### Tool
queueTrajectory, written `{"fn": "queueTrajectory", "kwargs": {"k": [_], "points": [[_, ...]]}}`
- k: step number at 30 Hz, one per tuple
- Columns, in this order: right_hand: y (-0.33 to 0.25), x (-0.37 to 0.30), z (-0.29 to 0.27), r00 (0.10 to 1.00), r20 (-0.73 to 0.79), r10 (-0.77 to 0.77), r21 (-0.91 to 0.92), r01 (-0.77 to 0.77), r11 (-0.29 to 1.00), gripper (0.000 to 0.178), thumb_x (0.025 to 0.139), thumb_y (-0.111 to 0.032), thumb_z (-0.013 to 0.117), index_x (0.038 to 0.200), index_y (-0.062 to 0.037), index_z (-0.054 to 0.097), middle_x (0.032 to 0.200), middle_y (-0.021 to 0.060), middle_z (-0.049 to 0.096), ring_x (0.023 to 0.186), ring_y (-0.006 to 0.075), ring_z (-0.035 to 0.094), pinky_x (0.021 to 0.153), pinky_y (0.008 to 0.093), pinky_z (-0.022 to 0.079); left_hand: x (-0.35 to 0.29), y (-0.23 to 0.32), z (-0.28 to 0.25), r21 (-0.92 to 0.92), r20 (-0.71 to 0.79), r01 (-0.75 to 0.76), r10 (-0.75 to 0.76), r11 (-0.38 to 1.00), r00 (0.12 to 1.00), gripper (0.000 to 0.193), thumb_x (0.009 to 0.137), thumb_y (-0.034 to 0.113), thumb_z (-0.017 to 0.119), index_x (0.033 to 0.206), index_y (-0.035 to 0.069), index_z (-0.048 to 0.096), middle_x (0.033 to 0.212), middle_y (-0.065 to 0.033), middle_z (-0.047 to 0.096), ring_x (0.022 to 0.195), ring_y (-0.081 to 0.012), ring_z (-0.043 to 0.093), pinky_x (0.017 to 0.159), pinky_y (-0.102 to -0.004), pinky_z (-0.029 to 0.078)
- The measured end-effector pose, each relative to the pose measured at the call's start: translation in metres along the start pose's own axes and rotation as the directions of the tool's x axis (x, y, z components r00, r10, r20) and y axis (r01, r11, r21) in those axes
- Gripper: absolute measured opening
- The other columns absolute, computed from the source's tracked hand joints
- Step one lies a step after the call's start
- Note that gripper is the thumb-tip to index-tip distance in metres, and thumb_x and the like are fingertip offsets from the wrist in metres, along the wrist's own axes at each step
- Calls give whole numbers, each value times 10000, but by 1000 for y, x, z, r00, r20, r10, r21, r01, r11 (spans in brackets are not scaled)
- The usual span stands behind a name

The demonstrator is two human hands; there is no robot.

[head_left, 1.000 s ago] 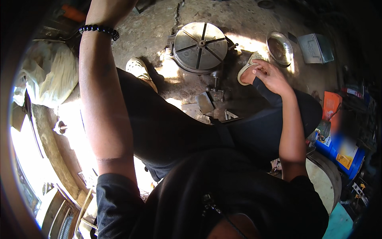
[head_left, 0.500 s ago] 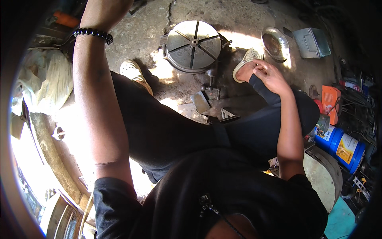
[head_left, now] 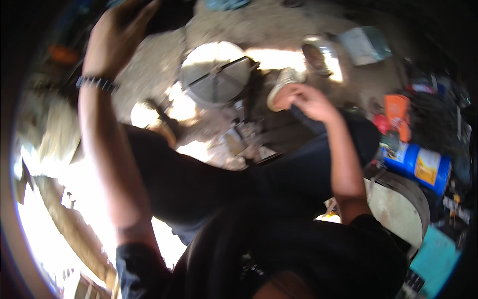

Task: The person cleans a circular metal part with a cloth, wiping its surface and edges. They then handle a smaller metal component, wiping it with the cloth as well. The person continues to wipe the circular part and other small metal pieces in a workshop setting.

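Note:
My left hand (head_left: 112, 42), with a dark beaded bracelet (head_left: 97, 82) on its wrist, reaches to the upper left beside a black object (head_left: 172, 16) whose kind I cannot make out. Blur and the picture's edge obscure its fingers, so any grip is unclear. My right hand (head_left: 313, 103) hangs loosely curled in front of my raised trouser leg and right shoe (head_left: 285, 87), fingers together, and I see nothing in it. Between my feet lies a round slotted metal rotary table (head_left: 209, 82), with a crank handle (head_left: 241, 110) at its near side.
A metal bowl (head_left: 321, 55) and a grey metal box (head_left: 366, 45) stand at the far right. A blue bucket (head_left: 413, 167) and an orange object (head_left: 397, 112) lie to my right. Small metal pieces (head_left: 233, 142) lie near the rotary table. Plastic sheeting (head_left: 57, 119) hangs at left.
The view has shifted, so the floor items appear further left and are blurred. More of my left hand shows, with the black object beside it. My right hand's fingers look closer together.

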State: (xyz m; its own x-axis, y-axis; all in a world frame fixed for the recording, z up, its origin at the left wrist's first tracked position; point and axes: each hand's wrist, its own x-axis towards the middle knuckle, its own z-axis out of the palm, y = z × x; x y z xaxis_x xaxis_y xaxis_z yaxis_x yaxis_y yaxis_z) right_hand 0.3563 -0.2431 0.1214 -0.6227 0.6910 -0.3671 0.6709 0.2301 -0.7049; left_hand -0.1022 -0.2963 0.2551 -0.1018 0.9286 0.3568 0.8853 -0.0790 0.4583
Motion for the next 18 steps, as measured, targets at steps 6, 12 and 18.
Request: {"fn": "queueTrajectory", "kwargs": {"k": [6, 12, 18], "points": [[-1, -21, -22, 969, -210, 130, -93, -152, 984, 351, 918, -250, 655, 1199, -40, 633, 1031, 151, 702, 945, 270, 680, 837, 363, 524, 0, 19, 32, -254, -18, 134, -143, 958, 990, 307, 987, 196, 592, 1097, -86, 645, 955, -231, 701, 869, -232, 674, 799, -349, 492], [-13, -28, -17, 962, -206, 177, -27, -186, 982, 425, 927, -181, 638, 1305, 0, 568, 1111, 188, 687, 1012, 292, 663, 887, 354, 508, 13, 68, 31, -152, 118, 91, -73, 984, 990, 231, 934, 157, 615, 970, -71, 630, 768, -277, 599, 693, -366, 630, 659, -387, 473], [-4, -20, -43, 988, -153, 2, 211, 31, 977, 247, 965, -167, 628, 1153, -7, 611, 1055, 74, 667, 974, 163, 619, 869, 325, 501, 9, 65, 39, -217, 274, 85, -22, 973, 961, 253, 842, 145, 639, 1048, 19, 714, 870, -237, 682, 809, -375, 684, 736, -422, 515]]}}
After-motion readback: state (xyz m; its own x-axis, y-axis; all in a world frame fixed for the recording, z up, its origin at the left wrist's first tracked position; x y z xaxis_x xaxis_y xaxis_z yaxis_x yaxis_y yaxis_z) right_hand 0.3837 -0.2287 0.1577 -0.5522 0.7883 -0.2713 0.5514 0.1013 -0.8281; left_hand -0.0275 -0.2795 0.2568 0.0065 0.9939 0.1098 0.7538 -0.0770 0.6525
